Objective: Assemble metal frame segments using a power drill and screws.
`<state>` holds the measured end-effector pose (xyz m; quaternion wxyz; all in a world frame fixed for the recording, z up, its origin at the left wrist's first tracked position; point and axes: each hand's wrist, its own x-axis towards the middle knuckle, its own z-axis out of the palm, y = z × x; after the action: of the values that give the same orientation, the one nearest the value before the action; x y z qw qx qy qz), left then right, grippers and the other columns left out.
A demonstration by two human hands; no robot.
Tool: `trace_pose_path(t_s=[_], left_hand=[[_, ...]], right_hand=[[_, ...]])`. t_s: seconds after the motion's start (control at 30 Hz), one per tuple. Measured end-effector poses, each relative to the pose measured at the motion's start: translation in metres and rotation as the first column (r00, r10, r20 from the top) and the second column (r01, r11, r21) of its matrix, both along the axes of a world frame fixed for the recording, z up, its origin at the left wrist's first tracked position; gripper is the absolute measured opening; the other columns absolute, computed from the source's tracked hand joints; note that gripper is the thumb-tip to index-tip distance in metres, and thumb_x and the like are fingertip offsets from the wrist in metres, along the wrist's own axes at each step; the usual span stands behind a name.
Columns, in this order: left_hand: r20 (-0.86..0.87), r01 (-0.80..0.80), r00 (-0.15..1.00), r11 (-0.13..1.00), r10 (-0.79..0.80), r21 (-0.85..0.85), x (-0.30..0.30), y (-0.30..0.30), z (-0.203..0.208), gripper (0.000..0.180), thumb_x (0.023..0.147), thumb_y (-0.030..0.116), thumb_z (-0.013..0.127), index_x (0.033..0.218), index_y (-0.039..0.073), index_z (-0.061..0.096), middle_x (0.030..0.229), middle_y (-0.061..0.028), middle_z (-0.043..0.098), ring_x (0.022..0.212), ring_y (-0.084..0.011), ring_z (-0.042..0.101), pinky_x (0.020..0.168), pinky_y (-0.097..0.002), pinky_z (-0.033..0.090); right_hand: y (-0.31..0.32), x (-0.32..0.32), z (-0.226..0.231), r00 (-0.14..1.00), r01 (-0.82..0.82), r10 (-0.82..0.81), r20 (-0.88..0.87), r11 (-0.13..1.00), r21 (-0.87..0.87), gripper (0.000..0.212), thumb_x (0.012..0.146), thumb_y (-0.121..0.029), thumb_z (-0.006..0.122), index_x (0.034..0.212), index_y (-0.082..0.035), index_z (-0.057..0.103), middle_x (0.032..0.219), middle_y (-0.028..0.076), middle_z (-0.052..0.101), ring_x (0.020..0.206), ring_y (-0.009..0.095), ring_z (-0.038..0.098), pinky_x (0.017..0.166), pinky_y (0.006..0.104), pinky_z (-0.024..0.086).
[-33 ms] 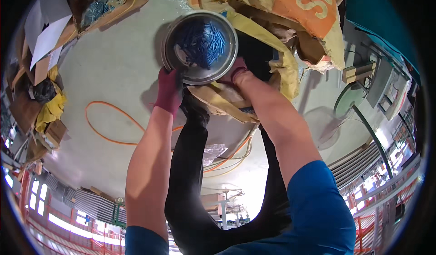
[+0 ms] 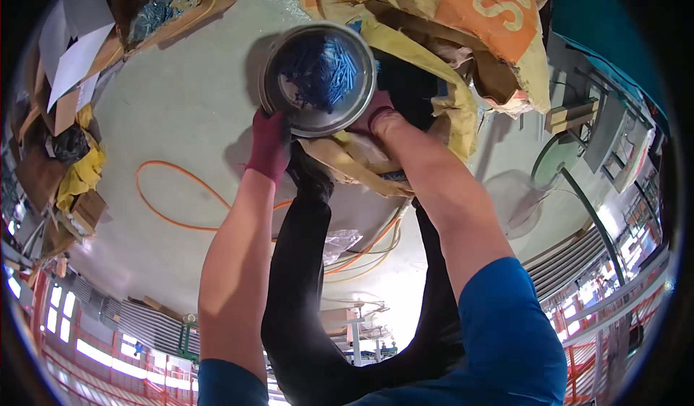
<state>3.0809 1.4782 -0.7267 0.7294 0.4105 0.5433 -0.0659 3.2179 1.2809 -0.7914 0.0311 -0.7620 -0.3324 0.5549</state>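
A round metal bowl (image 2: 283, 121) is held up in front of me, with a heap of thin blue rod-like pieces (image 2: 334, 73), perhaps screws or nails, lying inside. At its near left rim my left hand (image 2: 269, 142), in a dark maroon glove, is closed on the edge. My right hand (image 2: 372, 114), gloved the same way, is at the near right side of the bowl; the bowl hides most of its fingers. Below and right of the bowl stands an opened yellow-brown paper sack (image 2: 459, 109) with a dark mouth, next to my right wrist.
A larger paper sack (image 2: 499, 15) with an orange print lies at the far right. Cardboard boxes (image 2: 181, 15) stand at the far left, beside yellow wrapping (image 2: 78, 174). An orange hose (image 2: 155, 207) loops over the floor. A green round-topped stand (image 2: 557, 156) is at the right.
The bowl has dipped slightly toward me, still between both hands. The hands and the sacks look almost unchanged.
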Motion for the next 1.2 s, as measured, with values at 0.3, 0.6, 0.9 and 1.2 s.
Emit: trace_pose_path(t_s=[0.3, 0.6, 0.9, 1.2], left_hand=[[-0.083, 0.055, 0.995, 0.993, -0.047, 0.108, -0.018, 0.001, -0.03, 0.041, 0.094, 0.008, 0.06, 0.134, -0.001, 0.062, 0.12, -0.0113, 0.071, 0.104, -0.0213, 0.071, 0.09, -0.0346, 0.058], [-0.083, 0.09, 0.994, 0.977, -0.075, 0.196, 0.002, -0.011, -0.031, 0.043, 0.091, 0.006, 0.053, 0.132, -0.005, 0.064, 0.121, -0.016, 0.073, 0.11, -0.0233, 0.069, 0.099, -0.0349, 0.052], [-0.127, 0.038, 0.992, 0.965, -0.005, 0.258, -0.002, -0.01, -0.03, 0.047, 0.089, 0.004, 0.053, 0.134, -0.004, 0.063, 0.124, -0.0159, 0.072, 0.112, -0.0241, 0.069, 0.101, -0.0366, 0.051], [-0.101, 0.085, 0.993, 0.964, -0.061, 0.251, -0.001, -0.03, -0.052, 0.049, 0.089, 0.008, 0.056, 0.136, -0.004, 0.062, 0.127, -0.0185, 0.071, 0.114, -0.0269, 0.069, 0.101, -0.0372, 0.051]], right_hand=[[0.0, -0.01, 0.01, 0.996, 0.007, 0.002, 0.09, 0.995, -0.096, 0.083, 0.086, -0.051, 0.069, 0.157, -0.018, 0.045, 0.161, 0.019, 0.043, 0.144, 0.049, 0.043, 0.118, 0.0536, 0.041], [-0.015, 0.001, -0.011, 1.0, -0.019, 0.017, -0.024, 0.997, -0.079, 0.11, 0.076, -0.044, 0.08, 0.165, -0.011, 0.025, 0.169, 0.021, 0.029, 0.147, 0.052, 0.04, 0.115, 0.0576, 0.042], [-0.009, -0.004, 0.035, 0.987, 0.126, -0.14, -0.074, 0.978, -0.168, 0.065, 0.087, -0.041, 0.069, 0.148, -0.024, 0.056, 0.157, 0.017, 0.043, 0.137, 0.044, 0.052, 0.114, 0.0519, 0.045], [-0.085, -0.021, -0.003, 0.604, 0.783, -0.793, 0.084, 0.61, 0.123, 0.072, 0.072, -0.022, 0.087, 0.138, -0.013, 0.06, 0.139, 0.021, 0.059, 0.131, 0.038, 0.056, 0.113, 0.0438, 0.044]])
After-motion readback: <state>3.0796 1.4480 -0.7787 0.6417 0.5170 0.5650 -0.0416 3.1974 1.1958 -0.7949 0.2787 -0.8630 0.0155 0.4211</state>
